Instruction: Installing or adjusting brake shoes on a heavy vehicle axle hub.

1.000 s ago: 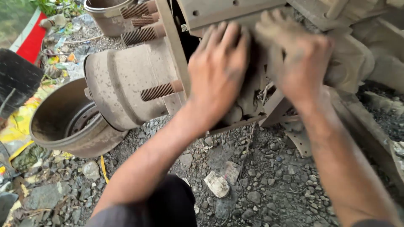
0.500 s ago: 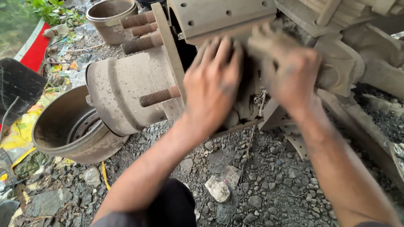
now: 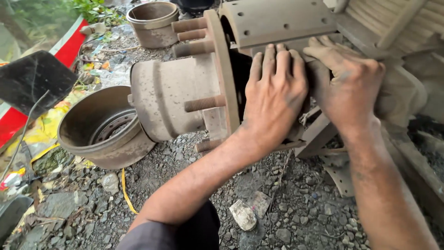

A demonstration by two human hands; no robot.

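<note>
Both hands have crept a little higher on the brake assembly since half a second ago, and the camera has drawn in so the hub fills more of the view.

Head view: the left hand [image 3: 276, 95] lies flat, fingers spread and extended, its palm pressed on the lower brake shoe [image 3: 296, 46] just behind the wheel hub's flange. The right hand [image 3: 348, 81] sits just beside it, also flat, fingers curved over the same dusty part; neither hand is closed around anything. Above them the upper brake shoe [image 3: 273, 21] shows its riveted lining. The wheel hub [image 3: 173, 99] juts out to the left with threaded studs [image 3: 205, 103] sticking out of its flange. One brake drum [image 3: 104, 127] rests on the gravel [image 3: 286, 203] below the hub, and a second drum [image 3: 150, 21] stands farther back.
</note>
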